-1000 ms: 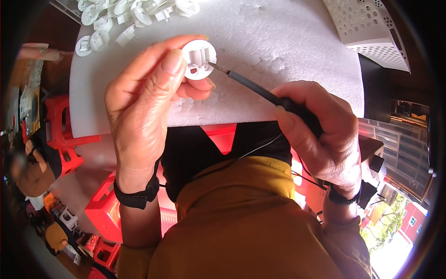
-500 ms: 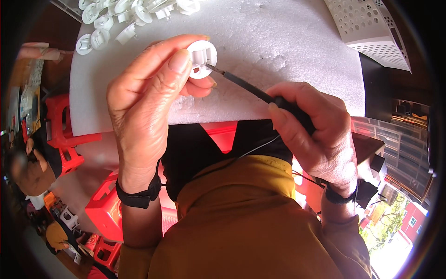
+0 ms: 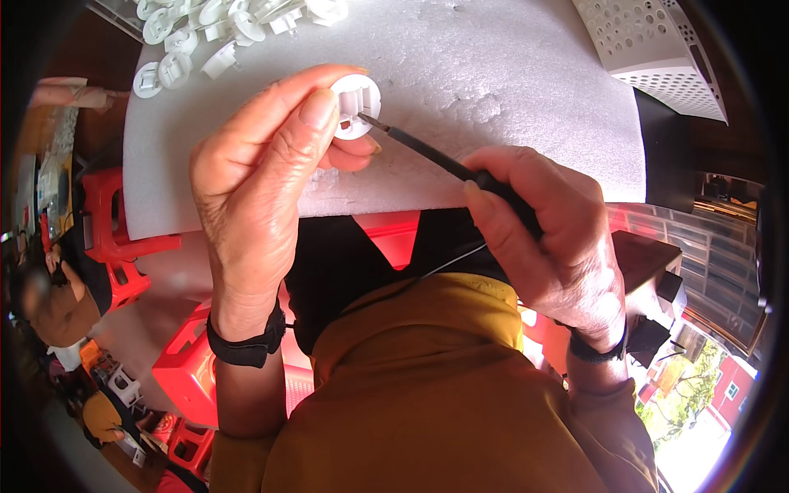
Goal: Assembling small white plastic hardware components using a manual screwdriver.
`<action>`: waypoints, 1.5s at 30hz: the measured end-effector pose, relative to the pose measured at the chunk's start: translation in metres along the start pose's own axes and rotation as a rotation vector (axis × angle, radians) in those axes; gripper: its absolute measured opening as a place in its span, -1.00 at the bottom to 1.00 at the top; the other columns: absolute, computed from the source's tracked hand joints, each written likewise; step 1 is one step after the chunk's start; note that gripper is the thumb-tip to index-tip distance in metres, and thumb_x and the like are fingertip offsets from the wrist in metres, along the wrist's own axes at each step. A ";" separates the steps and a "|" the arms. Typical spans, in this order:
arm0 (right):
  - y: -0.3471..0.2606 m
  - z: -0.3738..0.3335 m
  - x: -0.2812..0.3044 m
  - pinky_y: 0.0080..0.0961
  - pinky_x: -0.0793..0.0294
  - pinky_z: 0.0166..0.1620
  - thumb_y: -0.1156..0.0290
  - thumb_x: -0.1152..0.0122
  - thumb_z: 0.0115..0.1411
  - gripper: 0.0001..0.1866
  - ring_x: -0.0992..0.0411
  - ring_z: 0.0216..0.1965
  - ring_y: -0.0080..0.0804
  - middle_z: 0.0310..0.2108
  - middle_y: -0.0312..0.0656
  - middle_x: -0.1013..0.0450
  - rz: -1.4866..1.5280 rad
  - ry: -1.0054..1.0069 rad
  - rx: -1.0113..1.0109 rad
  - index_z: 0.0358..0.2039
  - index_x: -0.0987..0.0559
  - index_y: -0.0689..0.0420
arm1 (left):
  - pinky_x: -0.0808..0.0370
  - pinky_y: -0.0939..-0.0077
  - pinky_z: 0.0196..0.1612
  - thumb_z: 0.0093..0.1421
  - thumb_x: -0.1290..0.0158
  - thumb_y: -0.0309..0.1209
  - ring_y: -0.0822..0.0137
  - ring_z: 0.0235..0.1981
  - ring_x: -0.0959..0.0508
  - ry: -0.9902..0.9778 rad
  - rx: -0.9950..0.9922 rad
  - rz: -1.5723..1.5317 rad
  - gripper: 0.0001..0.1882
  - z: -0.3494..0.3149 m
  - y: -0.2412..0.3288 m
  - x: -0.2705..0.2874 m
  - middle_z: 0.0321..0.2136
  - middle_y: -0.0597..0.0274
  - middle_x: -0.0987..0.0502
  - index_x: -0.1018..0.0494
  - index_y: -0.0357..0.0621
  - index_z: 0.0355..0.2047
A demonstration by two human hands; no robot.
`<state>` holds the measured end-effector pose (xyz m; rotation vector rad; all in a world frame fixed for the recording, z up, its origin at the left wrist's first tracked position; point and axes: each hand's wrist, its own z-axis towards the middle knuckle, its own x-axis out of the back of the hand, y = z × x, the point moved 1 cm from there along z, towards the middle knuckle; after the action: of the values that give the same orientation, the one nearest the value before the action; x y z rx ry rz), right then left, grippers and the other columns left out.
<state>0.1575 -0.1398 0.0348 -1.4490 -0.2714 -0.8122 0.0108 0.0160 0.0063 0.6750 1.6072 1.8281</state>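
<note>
Two hands work above a white foam sheet on the bench. The left hand has its fingers clamped on a round white plastic part, held up over the sheet's middle. The right hand has its fingers wrapped tight around a thin black tool, whose tip touches the part. More white parts lie heaped at the far left, a perforated white box at the far right.

head-worn, looking down, close, edges probably warped
</note>
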 end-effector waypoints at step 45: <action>-0.019 -0.005 -0.008 -0.40 -0.42 -0.46 0.59 -0.14 0.14 -0.79 -0.44 -0.53 -0.13 -0.47 0.01 -0.43 -0.167 -0.008 0.002 -0.19 -0.45 0.34 | -0.50 0.54 -0.29 0.34 0.15 -0.42 0.41 -0.30 -0.52 0.010 -0.025 0.045 -0.68 0.001 0.000 -0.001 -0.26 0.09 -0.53 -0.43 -0.45 -0.08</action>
<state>0.1386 -0.1402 0.0441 -1.4416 -0.4026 -0.9410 0.0125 0.0158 0.0068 0.6974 1.5853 1.8840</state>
